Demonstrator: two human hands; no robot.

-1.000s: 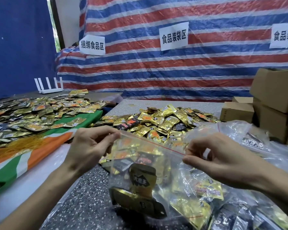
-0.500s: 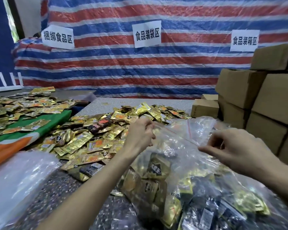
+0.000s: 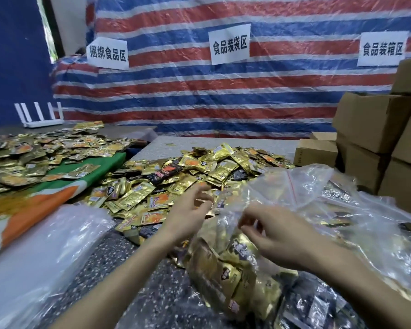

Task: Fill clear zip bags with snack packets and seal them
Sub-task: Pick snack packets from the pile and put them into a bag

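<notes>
**Bagging station: one zip bag in hand, two loose piles**

Surface/room: grey speckled surface [image 3: 138,276], with a red-white-blue striped tarp [image 3: 199,103] as back wall and a blue tarp [image 3: 10,67] on the left. 3 white paper signs with Chinese text are taped to the striped tarp [image 3: 228,43]. 1 white router [image 3: 42,121] sits at far left. There is a cardboard box stack [image 3: 370,119] at right with at least 5 boxes visible.

Counts: 2 piles of gold and black snack packets. The main pile [image 3: 199,176] is centre; the second pile [image 3: 33,160] lies on a green-orange cloth [image 3: 57,198] to the left. A clear plastic sheet [image 3: 45,257] lies bottom left. Filled bags [image 3: 342,210] are heaped at right; I cannot tell how many.

Hands: 2. The zip bag [image 3: 235,281], full of gold packets, rests on the surface bottom centre, between both hands. Right hand [image 3: 278,238]: fingers curled, pinching the bag's top film. Left hand [image 3: 188,217]: fingers loosely spread just beside the bag's top edge, holding nothing. The frame is motion-blurred.
</notes>
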